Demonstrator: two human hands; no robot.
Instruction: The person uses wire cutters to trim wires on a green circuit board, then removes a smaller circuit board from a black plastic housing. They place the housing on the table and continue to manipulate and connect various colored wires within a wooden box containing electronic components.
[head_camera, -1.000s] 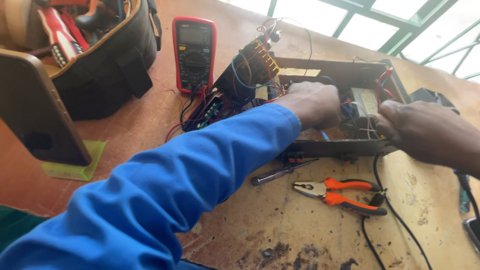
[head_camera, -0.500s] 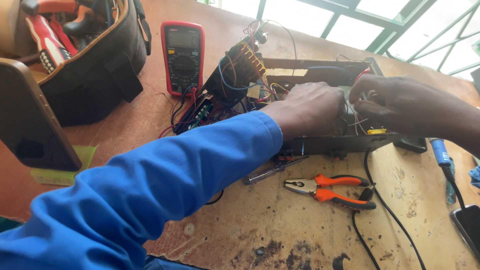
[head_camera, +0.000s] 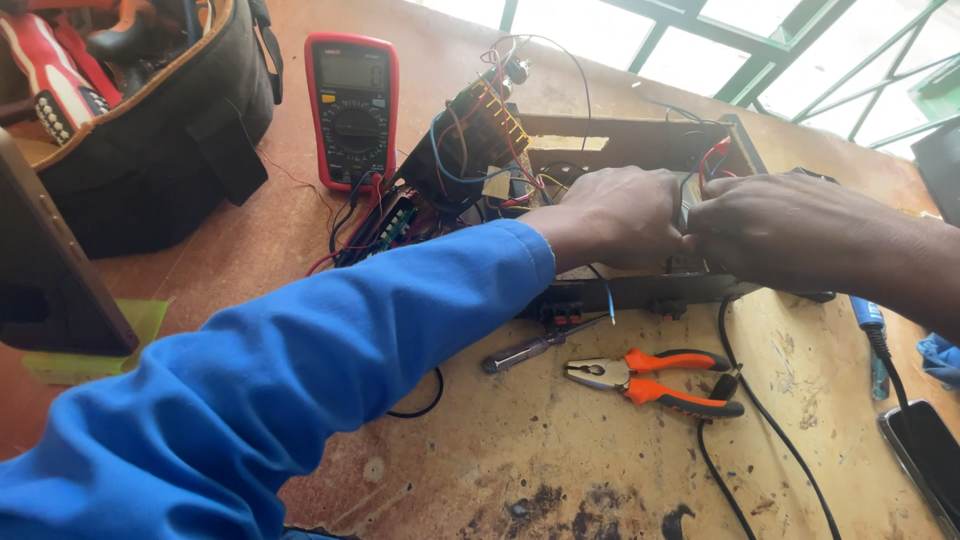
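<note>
Stained workbench (head_camera: 520, 450), long open chassis (head_camera: 640, 135) lying left-to-right, left hand (head_camera: 615, 215) and right hand (head_camera: 775, 225) inside, grip unclear.

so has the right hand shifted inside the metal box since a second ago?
Yes. The right hand has slid left along the metal box and now meets the left hand.
</note>
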